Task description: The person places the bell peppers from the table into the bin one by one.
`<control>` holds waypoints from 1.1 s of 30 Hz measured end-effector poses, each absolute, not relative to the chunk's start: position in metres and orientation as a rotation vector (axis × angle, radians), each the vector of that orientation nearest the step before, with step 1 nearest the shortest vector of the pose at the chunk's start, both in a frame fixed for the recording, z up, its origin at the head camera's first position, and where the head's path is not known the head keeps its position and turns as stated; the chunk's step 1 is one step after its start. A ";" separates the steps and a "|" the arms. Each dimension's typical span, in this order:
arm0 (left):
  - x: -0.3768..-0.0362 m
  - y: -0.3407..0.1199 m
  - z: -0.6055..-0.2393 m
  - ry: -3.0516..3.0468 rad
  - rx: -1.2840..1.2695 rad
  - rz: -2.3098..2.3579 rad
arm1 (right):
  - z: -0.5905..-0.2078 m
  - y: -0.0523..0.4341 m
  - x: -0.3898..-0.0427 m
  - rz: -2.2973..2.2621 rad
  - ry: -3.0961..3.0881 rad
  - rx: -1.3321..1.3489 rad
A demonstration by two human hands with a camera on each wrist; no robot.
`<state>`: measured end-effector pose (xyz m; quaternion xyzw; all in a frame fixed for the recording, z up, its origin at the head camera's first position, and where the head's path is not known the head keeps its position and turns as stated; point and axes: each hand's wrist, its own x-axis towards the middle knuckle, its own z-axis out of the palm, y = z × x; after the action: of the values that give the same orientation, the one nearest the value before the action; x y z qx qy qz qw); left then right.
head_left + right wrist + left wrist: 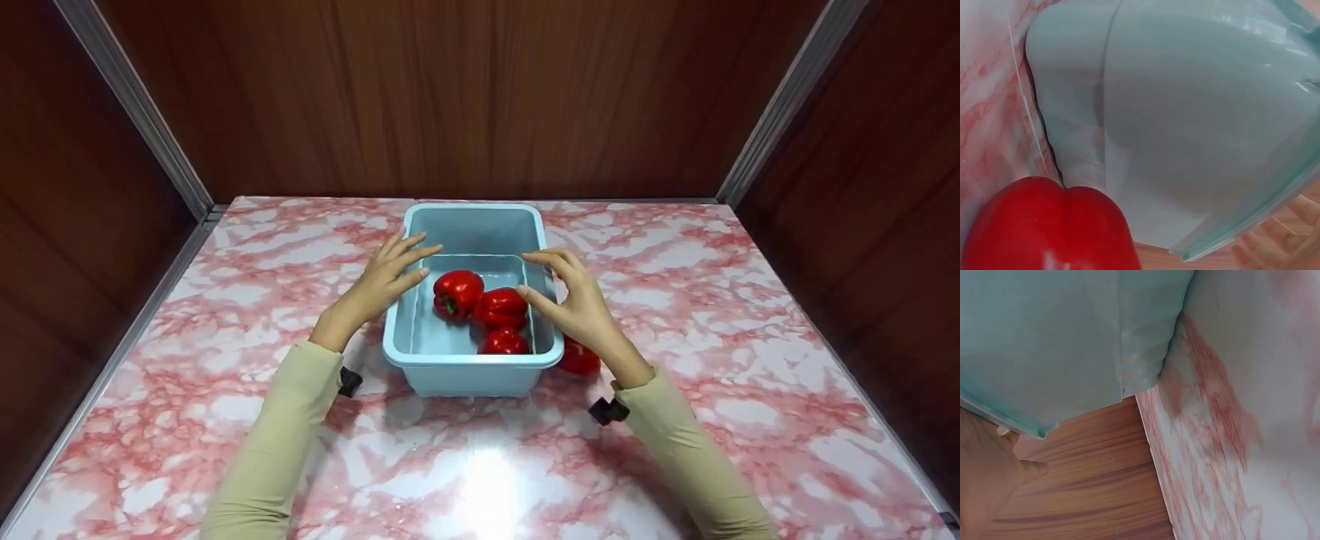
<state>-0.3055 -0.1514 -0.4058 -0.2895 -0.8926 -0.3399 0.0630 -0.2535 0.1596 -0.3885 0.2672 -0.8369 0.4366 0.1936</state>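
Observation:
A light blue plastic bin (pixel 472 379) stands in the middle of the table with three red bell peppers in it: one (pixel 457 295) on the left, one (pixel 501 308) beside it, and one (pixel 504 342) near the front wall. My left hand (pixel 380 283) is over the bin's left rim, fingers spread and holding nothing. Over the right rim my right hand (pixel 574 296) has its thumb and fingers apart, the thumb tip close to the middle pepper; whether they touch I cannot tell. Another bell pepper (pixel 1050 225) lies outside against the bin's right side, partly hidden by my right arm in the head view.
The table (pixel 247 405) has a red and white marbled top. Brown wood-grain panels (pixel 465 97) enclose it at the back and both sides, with metal posts (pixel 780 97) in the rear corners. A black wrist camera (pixel 609 411) sits under each forearm.

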 end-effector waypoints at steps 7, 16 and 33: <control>-0.305 -0.151 -0.406 -2.693 -0.870 -1.026 | -0.389 0.161 -0.252 1.214 -2.378 0.729; -0.303 -0.151 -0.405 -2.706 -0.855 -1.014 | -0.392 0.164 -0.252 1.215 -2.403 0.700; -0.302 -0.151 -0.404 -2.713 -0.861 -0.947 | -0.395 0.170 -0.252 1.123 -2.413 0.648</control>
<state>-0.3021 -0.1512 -0.4036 -0.2862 -0.9022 -0.3148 0.0710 -0.2522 0.1703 -0.3952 0.2319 -0.8631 0.4017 0.1999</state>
